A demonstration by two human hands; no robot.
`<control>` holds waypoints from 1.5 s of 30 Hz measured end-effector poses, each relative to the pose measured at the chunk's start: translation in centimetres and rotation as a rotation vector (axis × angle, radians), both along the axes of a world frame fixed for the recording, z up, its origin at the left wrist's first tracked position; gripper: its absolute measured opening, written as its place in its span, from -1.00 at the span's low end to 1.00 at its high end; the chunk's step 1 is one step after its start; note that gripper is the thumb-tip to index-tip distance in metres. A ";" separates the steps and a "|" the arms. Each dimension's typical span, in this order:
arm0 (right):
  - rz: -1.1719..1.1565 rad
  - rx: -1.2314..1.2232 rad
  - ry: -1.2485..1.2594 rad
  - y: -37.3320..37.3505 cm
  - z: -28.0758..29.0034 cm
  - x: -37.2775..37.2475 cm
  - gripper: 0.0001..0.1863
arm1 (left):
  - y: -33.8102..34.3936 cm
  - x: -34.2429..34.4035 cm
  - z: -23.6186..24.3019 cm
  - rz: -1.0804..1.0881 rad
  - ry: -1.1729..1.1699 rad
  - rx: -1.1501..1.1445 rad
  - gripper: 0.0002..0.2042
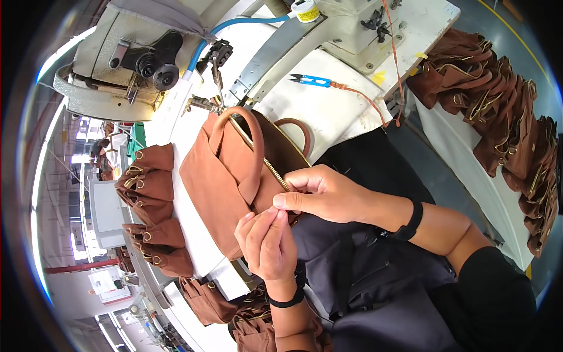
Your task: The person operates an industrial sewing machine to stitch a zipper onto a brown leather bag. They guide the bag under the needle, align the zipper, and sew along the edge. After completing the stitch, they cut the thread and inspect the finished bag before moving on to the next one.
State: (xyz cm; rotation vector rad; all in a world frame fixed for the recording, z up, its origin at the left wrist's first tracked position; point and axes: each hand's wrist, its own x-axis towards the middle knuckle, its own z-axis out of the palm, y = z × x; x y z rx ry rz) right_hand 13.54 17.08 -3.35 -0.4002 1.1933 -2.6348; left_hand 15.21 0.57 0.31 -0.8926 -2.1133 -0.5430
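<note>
A brown handbag (214,182) with rounded handles and a gold-toothed zipper (274,171) along its open top lies in front of me, its far end close to the sewing machine's needle area (216,105). At the bag's near end, my left hand (267,246) is closed in a pinch, with its fingertips meeting the thumb of my right hand (331,193). My right hand is closed too, its curled fingers beside the end of the zipper. Anything between the fingertips is too small or hidden to make out.
The sewing machine (111,64) stands at the far left with a blue hose (246,21). Blue thread snips (314,81) on an orange cord lie on the white worktop (293,108). Brown bags stand at left (155,182) and are heaped at right (487,105).
</note>
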 end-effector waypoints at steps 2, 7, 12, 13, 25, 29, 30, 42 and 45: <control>0.002 -0.086 -0.010 -0.3 0.0 0.3 -0.62 | -0.3 0.3 0.2 -0.004 -0.028 -0.018 -0.80; 0.002 -0.171 -0.080 -1.9 -0.5 0.8 -0.65 | -1.0 1.0 7.0 -0.018 -0.243 -0.204 -0.78; -0.060 -0.188 -0.148 -2.2 0.3 0.9 -0.70 | 3.7 -6.6 12.6 -0.168 -0.154 -0.717 -0.66; -0.053 -0.207 -0.121 -2.1 0.3 1.0 -0.71 | 3.7 -7.2 12.9 -0.181 -0.139 -0.810 -0.64; 0.051 -0.416 -0.266 -2.2 -0.2 1.0 -0.71 | -7.3 -3.3 9.8 0.288 -0.557 -0.477 -0.35; 0.053 -0.427 -0.240 -1.7 0.0 0.9 -0.75 | -2.2 -1.2 6.6 0.310 -0.456 -0.536 -0.07; 0.047 -0.434 -0.240 -1.7 0.0 0.9 -0.75 | -1.6 -1.1 6.2 0.322 -0.441 -0.487 -0.09; 0.035 -0.349 -0.219 -1.7 -0.2 0.9 -0.77 | -1.3 -2.0 5.9 0.383 -0.398 -0.557 -0.01; 0.018 -0.306 -0.202 -1.5 0.0 0.2 -0.77 | -1.3 -2.9 5.8 0.384 -0.391 -0.561 -0.02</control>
